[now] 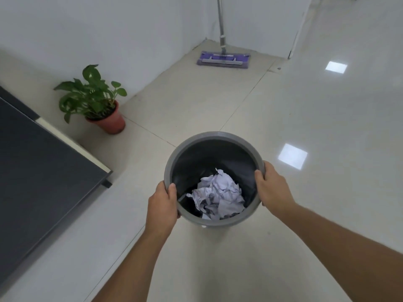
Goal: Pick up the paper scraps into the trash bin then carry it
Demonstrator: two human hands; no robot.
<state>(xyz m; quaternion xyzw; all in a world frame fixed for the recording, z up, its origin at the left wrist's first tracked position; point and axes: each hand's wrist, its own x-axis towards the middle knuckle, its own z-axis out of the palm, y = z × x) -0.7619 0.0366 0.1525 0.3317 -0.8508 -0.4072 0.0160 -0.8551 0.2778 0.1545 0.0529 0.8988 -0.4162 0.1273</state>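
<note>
A round grey trash bin (214, 136) with a dark liner is in the middle of the view, over the tiled floor. Crumpled white paper scraps (219, 194) lie at its bottom. My left hand (162, 203) grips the bin's rim on the left side, thumb inside the rim. My right hand (272, 188) grips the rim on the right side, thumb also over the edge. Whether the bin's base touches the floor is hidden.
A potted green plant (96, 99) in a reddish pot stands by the wall at the left. A dark table (39, 162) fills the left edge. A purple flat mop (223, 58) leans in the far corner. Glossy floor tiles spread to the right.
</note>
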